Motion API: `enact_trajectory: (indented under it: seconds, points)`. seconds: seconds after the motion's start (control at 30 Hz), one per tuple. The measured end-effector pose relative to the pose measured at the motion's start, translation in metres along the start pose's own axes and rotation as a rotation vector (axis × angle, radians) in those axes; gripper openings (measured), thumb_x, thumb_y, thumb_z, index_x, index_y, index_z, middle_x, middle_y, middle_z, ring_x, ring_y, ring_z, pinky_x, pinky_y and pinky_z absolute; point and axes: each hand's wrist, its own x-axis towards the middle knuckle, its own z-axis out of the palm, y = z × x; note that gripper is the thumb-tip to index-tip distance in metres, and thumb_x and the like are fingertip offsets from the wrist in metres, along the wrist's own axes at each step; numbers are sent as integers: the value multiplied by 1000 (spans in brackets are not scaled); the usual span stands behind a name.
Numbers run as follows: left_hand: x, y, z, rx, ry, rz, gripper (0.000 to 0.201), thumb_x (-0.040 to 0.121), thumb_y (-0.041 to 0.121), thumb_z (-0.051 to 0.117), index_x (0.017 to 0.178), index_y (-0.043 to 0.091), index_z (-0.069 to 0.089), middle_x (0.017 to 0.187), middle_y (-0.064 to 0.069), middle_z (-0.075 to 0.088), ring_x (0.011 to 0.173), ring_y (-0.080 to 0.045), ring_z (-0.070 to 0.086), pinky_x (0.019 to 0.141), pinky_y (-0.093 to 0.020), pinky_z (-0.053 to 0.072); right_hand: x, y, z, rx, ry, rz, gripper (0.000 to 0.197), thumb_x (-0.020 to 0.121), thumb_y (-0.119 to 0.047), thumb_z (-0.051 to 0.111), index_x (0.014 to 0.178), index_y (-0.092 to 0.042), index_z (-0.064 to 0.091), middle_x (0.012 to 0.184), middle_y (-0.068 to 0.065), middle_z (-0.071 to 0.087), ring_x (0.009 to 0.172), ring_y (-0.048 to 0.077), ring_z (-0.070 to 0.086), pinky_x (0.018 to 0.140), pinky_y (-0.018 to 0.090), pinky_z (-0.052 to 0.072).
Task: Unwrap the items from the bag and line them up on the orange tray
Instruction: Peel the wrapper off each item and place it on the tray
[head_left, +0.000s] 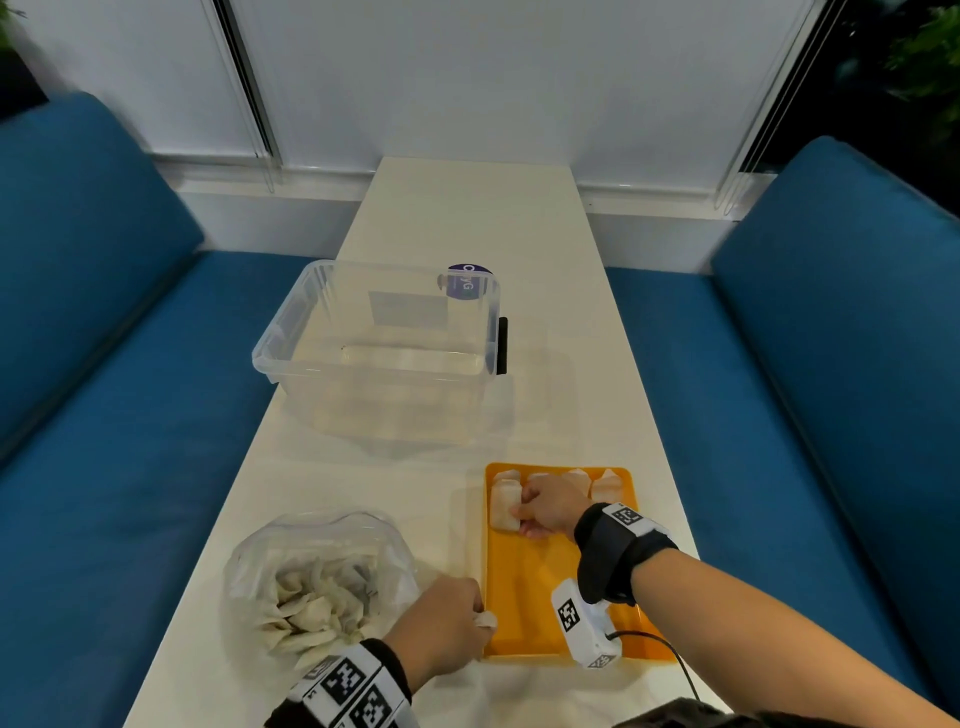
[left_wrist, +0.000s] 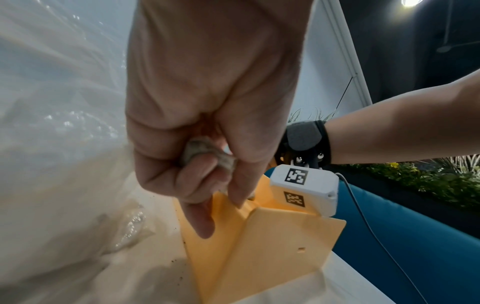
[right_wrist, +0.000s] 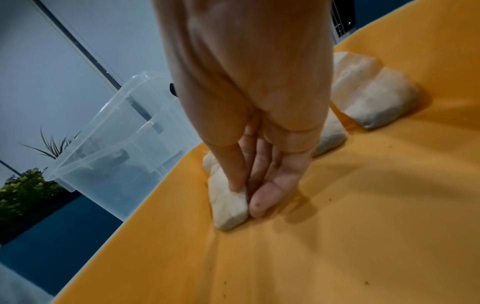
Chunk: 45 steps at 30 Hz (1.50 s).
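The orange tray (head_left: 524, 597) lies at the table's near right. Several unwrapped white pouches (head_left: 605, 483) stand along its far edge. My right hand (head_left: 521, 512) reaches over the tray and pinches another white pouch (right_wrist: 228, 207) between thumb and forefinger. That pouch rests on the tray floor at the far left corner, just in front of the row. My left hand (head_left: 480, 613) sits by the tray's left rim, fingers curled round a small crumpled wrapper (left_wrist: 207, 154). The clear plastic bag (head_left: 317, 577) with several wrapped items lies just left of that hand.
A clear plastic bin (head_left: 374, 353) stands on the white table beyond the bag and tray. Blue bench seats (head_left: 104, 415) flank the table on both sides. The near half of the tray floor is bare orange.
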Motion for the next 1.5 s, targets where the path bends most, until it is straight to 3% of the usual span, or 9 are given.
enact_trajectory:
  seconds: [0.23,0.37,0.5,0.57,0.7,0.97,1.07,1.27,1.5]
  points:
    - [-5,4,-3,-4,-19,-10,35,91,36,51,118,14,53,110,-4,54,92,-14,48,78,-22,38,-5,-5,-3,-167,63,-47,27,85,-8,64,66,-17,47,67,1,58,60,13,61,69,24,56]
    - [-18,8,-18,-102,-4,35,38,89,39,54,121,19,45,105,1,49,94,-14,50,78,-20,39,-18,-11,-8,-427,115,-88,24,90,-19,53,67,-19,46,81,6,67,81,22,71,84,32,56]
    - [-34,9,-40,-291,62,108,48,85,35,62,124,27,36,108,9,44,99,-9,47,71,-14,41,-45,-19,-17,-252,170,-160,17,93,-28,53,86,-12,53,83,7,63,69,20,63,64,28,53]
    - [-38,8,-48,-373,119,159,47,83,32,65,121,30,37,111,12,44,101,-5,47,72,-8,38,-69,-28,-17,-155,55,-214,29,95,-39,48,91,-11,58,81,4,65,64,13,60,54,20,47]
    - [-41,5,-52,-475,210,220,42,82,25,66,114,33,41,112,20,46,99,-4,52,81,-19,45,-111,-38,-9,-9,-240,-256,42,91,-56,45,84,-18,61,81,-2,67,67,7,62,57,17,47]
    - [-50,-2,-54,-774,224,272,24,91,17,56,112,29,53,110,-1,62,97,-17,63,83,-28,54,-121,-37,7,199,-104,-382,17,86,-25,67,81,-17,52,75,0,60,68,7,63,59,20,50]
    - [-51,-11,-57,-788,233,238,12,91,16,56,101,19,64,93,1,69,80,-8,66,80,-27,52,-124,-38,7,244,-73,-432,16,85,-19,68,84,-14,53,76,5,62,67,8,63,60,22,51]
    - [-51,-12,-57,-778,251,251,12,89,19,61,97,12,66,89,-3,70,77,-8,68,76,-24,51,-125,-33,20,318,-76,-334,32,83,-31,70,106,-13,56,81,2,63,69,9,61,58,19,48]
    - [-53,-19,-58,-751,208,130,13,91,22,57,103,19,61,104,-9,65,84,-12,67,73,-19,53,-111,-13,21,426,-52,-328,12,88,-20,64,82,-14,57,76,2,63,70,10,60,61,20,48]
